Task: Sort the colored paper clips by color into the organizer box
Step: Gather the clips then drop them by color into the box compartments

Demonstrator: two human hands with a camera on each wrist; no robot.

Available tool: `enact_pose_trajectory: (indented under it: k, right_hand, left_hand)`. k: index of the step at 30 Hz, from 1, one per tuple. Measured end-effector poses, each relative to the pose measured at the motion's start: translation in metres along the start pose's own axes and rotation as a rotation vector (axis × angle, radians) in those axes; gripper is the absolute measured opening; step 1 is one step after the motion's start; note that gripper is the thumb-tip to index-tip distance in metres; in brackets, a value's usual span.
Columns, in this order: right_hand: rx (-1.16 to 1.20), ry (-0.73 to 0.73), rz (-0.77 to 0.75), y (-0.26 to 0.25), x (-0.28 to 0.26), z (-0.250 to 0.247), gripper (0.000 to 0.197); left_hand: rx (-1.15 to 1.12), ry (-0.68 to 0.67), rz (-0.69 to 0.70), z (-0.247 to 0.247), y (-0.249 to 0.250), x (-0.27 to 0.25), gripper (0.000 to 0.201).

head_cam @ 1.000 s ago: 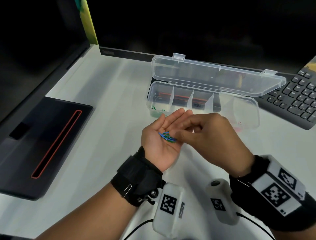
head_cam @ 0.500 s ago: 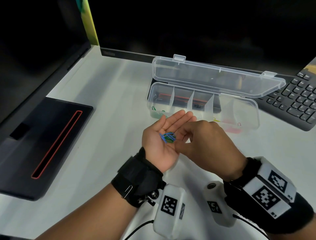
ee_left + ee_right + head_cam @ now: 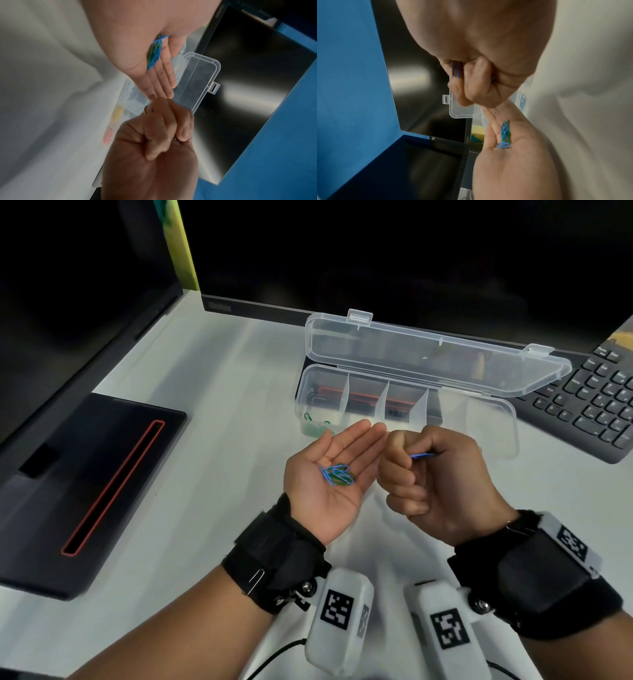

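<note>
My left hand (image 3: pixel 330 470) lies palm up with straight fingers, and a small heap of blue and green paper clips (image 3: pixel 337 474) rests on the palm (image 3: pixel 154 54) (image 3: pixel 505 135). My right hand (image 3: pixel 421 470) is curled beside it and pinches a blue paper clip (image 3: pixel 422 455) (image 3: pixel 456 69). Behind both hands stands the clear organizer box (image 3: pixel 496 419) with its lid (image 3: pixel 428 354) up. Green clips (image 3: pixel 317 426) lie in its leftmost compartment. In the left wrist view, yellow clips (image 3: pixel 118 113) and pink clips (image 3: pixel 108 135) show in other compartments.
A black keyboard (image 3: pixel 596 402) lies at the right, partly behind the box. A dark monitor (image 3: pixel 376 261) stands behind the box. A black monitor base with a red slot (image 3: pixel 102 487) lies at the left. Both wrists carry black straps with white tagged cameras.
My right hand has drawn away from the left palm to the right, now pinching a blue clip taken from the heap. The left hand has stayed palm up.
</note>
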State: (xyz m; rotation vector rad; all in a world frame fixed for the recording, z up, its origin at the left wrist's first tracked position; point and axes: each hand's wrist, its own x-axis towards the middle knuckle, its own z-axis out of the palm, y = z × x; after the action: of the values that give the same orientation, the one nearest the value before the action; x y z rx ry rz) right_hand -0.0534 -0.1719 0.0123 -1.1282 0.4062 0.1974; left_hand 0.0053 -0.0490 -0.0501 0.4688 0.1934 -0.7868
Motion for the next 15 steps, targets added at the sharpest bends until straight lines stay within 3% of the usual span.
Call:
enact_pose_trajectory:
  k: [6, 11, 15]
  right_hand:
    - [-0.495, 0.163, -0.138, 0.003, 0.001, 0.013, 0.024]
    - [-1.251, 0.181, -0.39, 0.013, 0.005, 0.019, 0.007]
    - [-1.328, 0.222, -0.423, 0.017, 0.01, 0.015, 0.008]
  left_hand:
    - [-0.016, 0.022, 0.013, 0.001, -0.001, 0.001, 0.042]
    - [0.0, 0.033, 0.001, 0.003, 0.0, -0.001, 0.044]
    - [-0.008, 0.027, 0.0, 0.004, 0.0, -0.002, 0.043]
